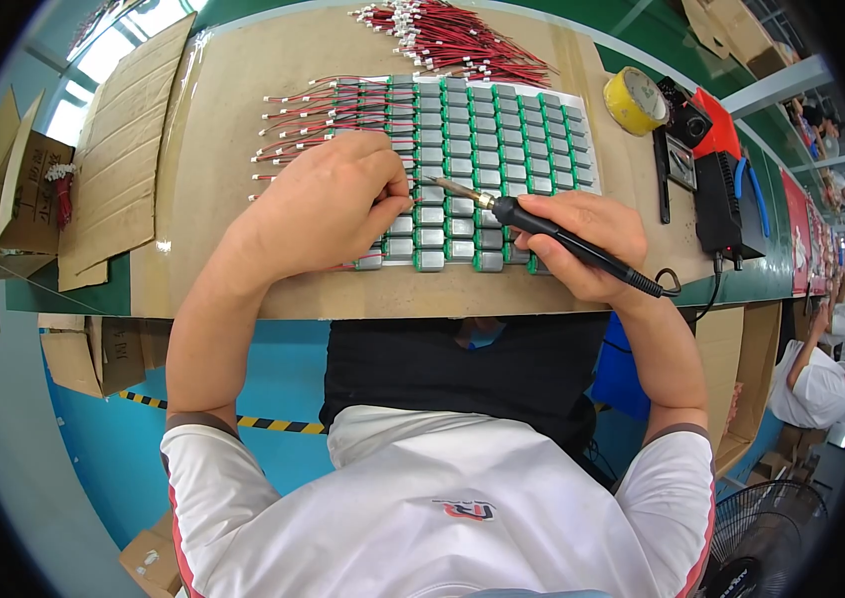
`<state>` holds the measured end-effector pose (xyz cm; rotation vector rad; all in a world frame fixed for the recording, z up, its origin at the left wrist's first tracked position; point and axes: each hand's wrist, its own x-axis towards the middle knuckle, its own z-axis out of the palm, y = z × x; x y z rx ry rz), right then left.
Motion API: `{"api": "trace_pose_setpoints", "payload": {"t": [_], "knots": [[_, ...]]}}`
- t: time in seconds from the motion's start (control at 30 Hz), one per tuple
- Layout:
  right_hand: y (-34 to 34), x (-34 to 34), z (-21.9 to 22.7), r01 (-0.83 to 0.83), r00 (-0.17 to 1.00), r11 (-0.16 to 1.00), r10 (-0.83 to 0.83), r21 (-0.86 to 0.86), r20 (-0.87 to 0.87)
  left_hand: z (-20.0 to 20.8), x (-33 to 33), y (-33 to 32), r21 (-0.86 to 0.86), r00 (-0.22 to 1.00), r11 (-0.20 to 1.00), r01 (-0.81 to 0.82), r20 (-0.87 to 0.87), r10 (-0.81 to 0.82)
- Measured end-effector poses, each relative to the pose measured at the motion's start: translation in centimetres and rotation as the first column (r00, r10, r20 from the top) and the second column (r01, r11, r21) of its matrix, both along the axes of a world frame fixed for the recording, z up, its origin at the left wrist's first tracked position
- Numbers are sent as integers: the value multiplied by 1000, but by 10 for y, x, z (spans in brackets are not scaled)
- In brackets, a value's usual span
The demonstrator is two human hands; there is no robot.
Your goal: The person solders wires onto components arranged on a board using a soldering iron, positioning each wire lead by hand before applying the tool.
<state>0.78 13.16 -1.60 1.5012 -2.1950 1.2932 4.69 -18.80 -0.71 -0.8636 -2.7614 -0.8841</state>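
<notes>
Fingers of the left hand (333,194) are curling inward, thumb and forefinger pressing together and pinching a red wire (418,199), whose end is showing just past the thumb. Right-hand fingers are wrapping around the black handle of a soldering iron (562,237), the right hand (597,239) holding it slantwise so that its bare metal tip is pointing at the left fingertips and hovering near or resting on the cells; whether it is touching, I cannot tell. Directly under and between both sets of fingers, grey cells with green ends (458,205) are sitting in close columns on a white sheet (594,171). Leftward and beyond the left knuckles, red and black leads with white plugs (293,117) are sticking out from the cells. Farther ahead of the fingers, a loose heap of similar leads (472,45) is lying on the brown cardboard covering (243,70). Out beyond the right fingers, a yellow tape roll (632,103) is standing ahead, while a black soldering station (723,209) is sitting farther right, blue-handled pliers (755,194) leaning beside it. Well left of the left fingers, a cardboard panel (128,149) is lying near an open carton (28,194).
</notes>
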Motion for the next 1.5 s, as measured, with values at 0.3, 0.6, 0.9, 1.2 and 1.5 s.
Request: {"api": "trace_pose_setpoints", "payload": {"t": [0.3,0.6,0.9,1.2,1.5], "knots": [[2,2,3,-29,999,1000,29,6,-18,1,0,-3,54,999,998,27,-21,-26],[0,0,2,-102,992,995,102,1,-70,2,-1,1,11,1000,1000,17,-11,-17],[-2,-1,4,-106,990,994,106,7,-92,2,-3,1,-5,1000,1000,4,11,-4],[-2,-1,5,-107,991,994,108,17,-79,1,-4,2,-10,1000,1000,-11,27,12],[-1,-1,5,-106,990,994,108,27,-93,2,-3,3,-23,999,999,-26,27,26]]}}
